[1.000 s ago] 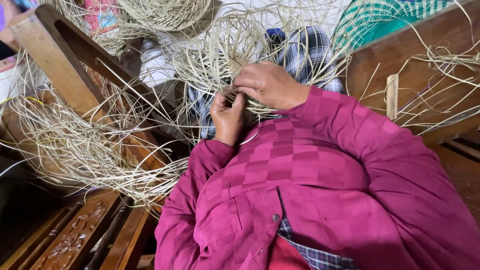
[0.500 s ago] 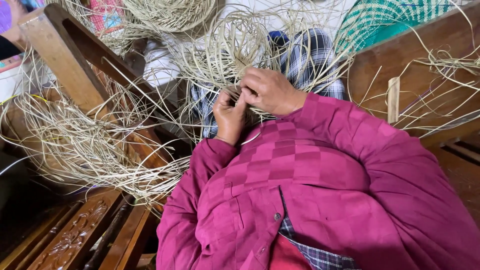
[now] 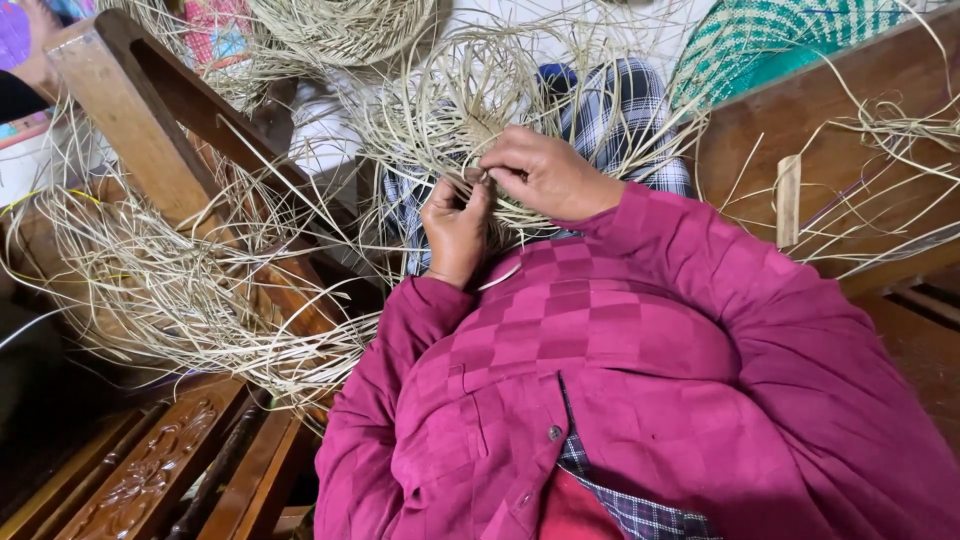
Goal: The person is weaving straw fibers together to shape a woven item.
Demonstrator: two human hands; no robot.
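A loose round weave of pale straw strands (image 3: 470, 95) lies on my lap, over my blue-and-white checked trousers (image 3: 610, 110). My left hand (image 3: 455, 230) is closed on strands at the near edge of the weave, thumb and fingers pinched. Just to its right, my right hand (image 3: 545, 175) pinches strands too, its fingertips touching those of the left. Both arms are in magenta checked sleeves (image 3: 700, 300).
A big tangle of loose straw (image 3: 170, 290) drapes over a wooden chair frame (image 3: 130, 120) at left. A coiled straw bundle (image 3: 340, 25) lies at the top. A green woven mat (image 3: 790, 35) and a wooden bench (image 3: 830, 130) with stray strands are at right.
My hands have shifted slightly up and right on the weave, still pinching strands together. The view has tilted a little.
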